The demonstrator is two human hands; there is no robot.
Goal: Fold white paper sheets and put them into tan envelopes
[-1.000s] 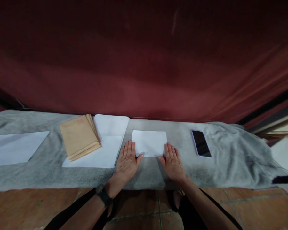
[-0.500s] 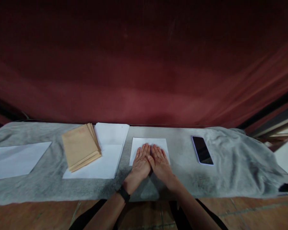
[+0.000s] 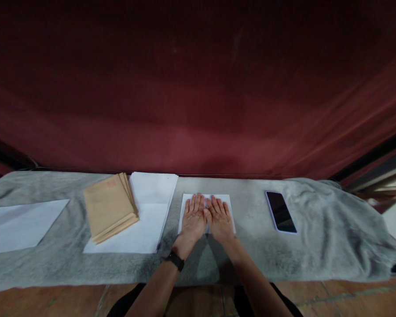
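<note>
A small white sheet of paper (image 3: 220, 197), perhaps folded, lies on the grey cloth in front of me. Flat on its left half rests my left hand (image 3: 194, 219), fingers stretched forward; a dark band circles that wrist. My right hand (image 3: 219, 220) presses flat on the right half, its fingers slightly spread. The two thumbs come close together near the middle of the paper. Both palms cover much of the sheet, so its near part is mostly hidden.
Left of my hands, brown envelopes (image 3: 109, 204) overlap a stack of white paper (image 3: 152, 220). Another white sheet (image 3: 23, 222) lies farther left. A phone (image 3: 281, 212) with a purple edge is on the right. The grey cloth (image 3: 251, 259) meets a dark red backdrop (image 3: 198, 132).
My hands have shifted slightly outward over the paper, the left fingers reaching closer to its far edge. The whole view has tilted a little, so everything sits slightly lower.
</note>
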